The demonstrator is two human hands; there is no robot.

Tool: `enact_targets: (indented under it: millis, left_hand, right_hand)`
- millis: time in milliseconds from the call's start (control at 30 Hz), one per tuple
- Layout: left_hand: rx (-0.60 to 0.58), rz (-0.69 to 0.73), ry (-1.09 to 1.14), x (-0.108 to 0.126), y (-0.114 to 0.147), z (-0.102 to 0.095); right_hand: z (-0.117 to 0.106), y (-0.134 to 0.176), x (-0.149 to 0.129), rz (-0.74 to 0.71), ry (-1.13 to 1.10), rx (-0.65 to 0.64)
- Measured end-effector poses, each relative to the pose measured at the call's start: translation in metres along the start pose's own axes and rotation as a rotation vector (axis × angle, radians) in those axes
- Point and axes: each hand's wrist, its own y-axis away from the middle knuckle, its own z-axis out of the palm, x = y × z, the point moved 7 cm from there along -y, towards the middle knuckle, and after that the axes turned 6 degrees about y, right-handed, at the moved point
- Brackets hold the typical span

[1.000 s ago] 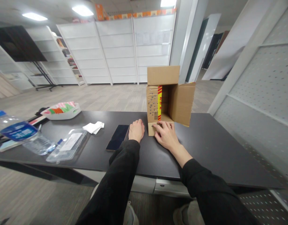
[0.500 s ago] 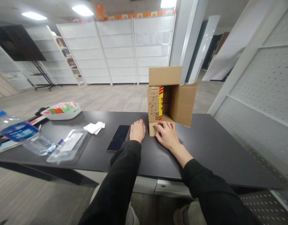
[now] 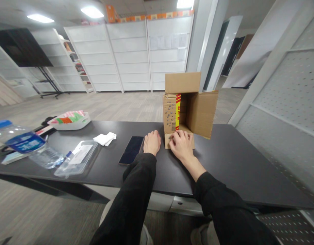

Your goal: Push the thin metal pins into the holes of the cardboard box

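Note:
A cardboard box [image 3: 205, 114] stands on the dark table with its open side facing me and its flaps spread. Small grey round spots dot its left flap [image 3: 169, 114], beside a yellow and red tape strip [image 3: 178, 111]. At the lower flap [image 3: 167, 142], my right hand [image 3: 182, 144] has its thumb and fingers bent together at the left part; a tiny dark thing by the fingertips is too small to name. My left hand [image 3: 152, 143] rests palm down on the table, fingers curled under, between the box and a dark phone [image 3: 131, 149]. Its palm is hidden.
To the left lie a clear plastic case [image 3: 79, 158], crumpled white tissue [image 3: 105, 139] and a water bottle [image 3: 31, 146] on its side. A white basket [image 3: 72, 122] with colourful packets sits farther back. A perforated panel [image 3: 286, 102] borders the table on the right.
My right hand's fingers have drawn closer together and shifted slightly at the lower flap. The whole view has moved a little; my left hand stays beside the phone.

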Motion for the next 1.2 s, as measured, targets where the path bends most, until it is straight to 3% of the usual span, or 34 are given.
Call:
enact_targets:
  millis: [333, 1200]
  left_hand:
    - [-0.003, -0.006, 0.001, 0.0002, 0.0006, 0.0]
    - [-0.017, -0.011, 0.018, 0.0003, 0.0006, -0.0007]
  right_hand:
    - [0.0029, -0.0019, 0.0001, 0.115, 0.034, 0.017]
    - [0.0051, 0.0005, 0.0008, 0.119, -0.007, 0.04]
